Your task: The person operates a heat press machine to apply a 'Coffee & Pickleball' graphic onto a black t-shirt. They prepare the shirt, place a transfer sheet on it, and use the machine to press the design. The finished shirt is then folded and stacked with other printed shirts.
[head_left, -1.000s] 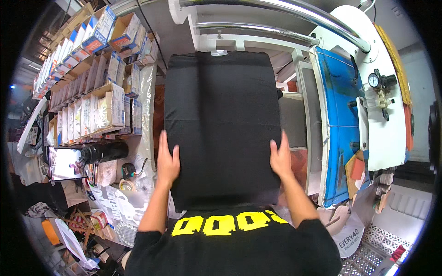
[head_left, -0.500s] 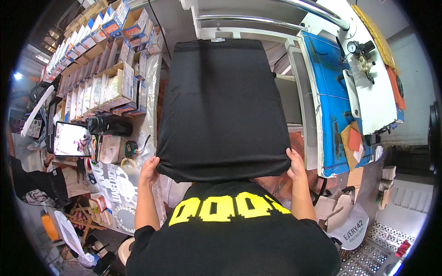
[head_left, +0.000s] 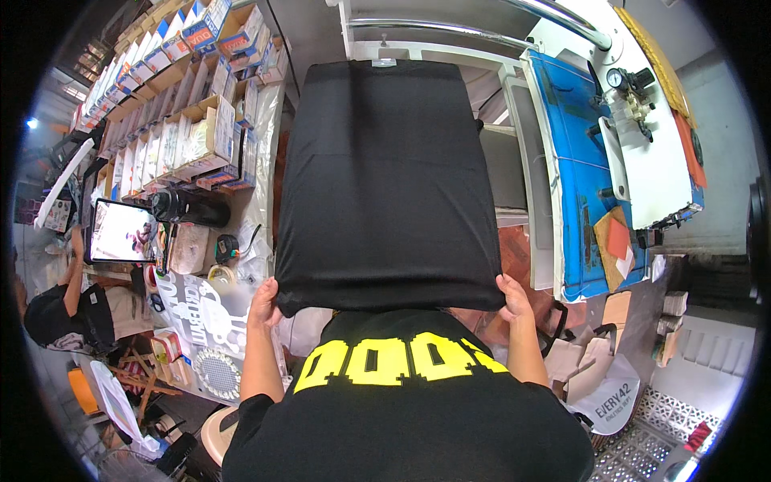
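Observation:
A black T-shirt is stretched smooth over a flat rectangular board, with a small pale neck label at its far end. Along the near edge the cloth gathers into a loose, drooping fold. My left hand grips the near left corner, fingers closed on the cloth. At the near right corner my right hand pinches the fabric in the same way. The board under the cloth is hidden.
A white press with a blue pad and pressure gauge stands right. Left are stacked cardboard boxes, a black bottle, a tablet and a tape measure. Another person is at far left.
Both hands have shifted slightly, still gripping the cloth, and the near edge hangs a little higher. The other person at far left has raised an arm beside the tablet.

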### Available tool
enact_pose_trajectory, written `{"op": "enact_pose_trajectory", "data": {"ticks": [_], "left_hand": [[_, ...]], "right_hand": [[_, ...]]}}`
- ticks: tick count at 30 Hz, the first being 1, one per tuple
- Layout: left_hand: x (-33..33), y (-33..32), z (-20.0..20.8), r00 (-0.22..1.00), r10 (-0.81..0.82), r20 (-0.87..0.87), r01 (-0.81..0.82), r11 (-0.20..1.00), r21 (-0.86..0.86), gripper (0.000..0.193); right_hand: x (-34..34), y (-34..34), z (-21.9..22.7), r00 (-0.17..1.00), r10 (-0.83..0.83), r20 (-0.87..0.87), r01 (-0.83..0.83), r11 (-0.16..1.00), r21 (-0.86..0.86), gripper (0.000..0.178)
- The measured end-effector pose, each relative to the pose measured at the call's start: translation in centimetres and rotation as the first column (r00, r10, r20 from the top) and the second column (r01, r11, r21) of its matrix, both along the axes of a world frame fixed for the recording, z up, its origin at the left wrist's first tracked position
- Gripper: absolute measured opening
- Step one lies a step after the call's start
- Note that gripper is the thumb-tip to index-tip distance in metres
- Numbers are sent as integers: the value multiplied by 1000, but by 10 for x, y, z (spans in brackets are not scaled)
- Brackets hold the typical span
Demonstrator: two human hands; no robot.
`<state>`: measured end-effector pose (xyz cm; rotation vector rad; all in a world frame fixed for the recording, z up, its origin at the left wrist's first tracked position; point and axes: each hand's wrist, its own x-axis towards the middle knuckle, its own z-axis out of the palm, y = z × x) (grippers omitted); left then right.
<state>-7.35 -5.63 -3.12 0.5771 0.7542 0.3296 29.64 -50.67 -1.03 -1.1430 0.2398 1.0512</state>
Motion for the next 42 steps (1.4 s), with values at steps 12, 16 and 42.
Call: {"op": "enact_pose_trajectory", "data": {"ticks": [12,16,42], "left_hand": [[-14,-4,-48,804,-292,-519,390,916,89,29],[34,-4,-47,837,-318,-446,409,904,122,38],[-4,32,-28,989,-62,136,55,997,60,26]], "right_hand": [[-3,-20,-32,958,286,0,-256,857,-448,29],[11,15,-41,981,195,11,-181,927,-330,40],[21,9,-23,910,-313,273,323,946,7,15]]}}
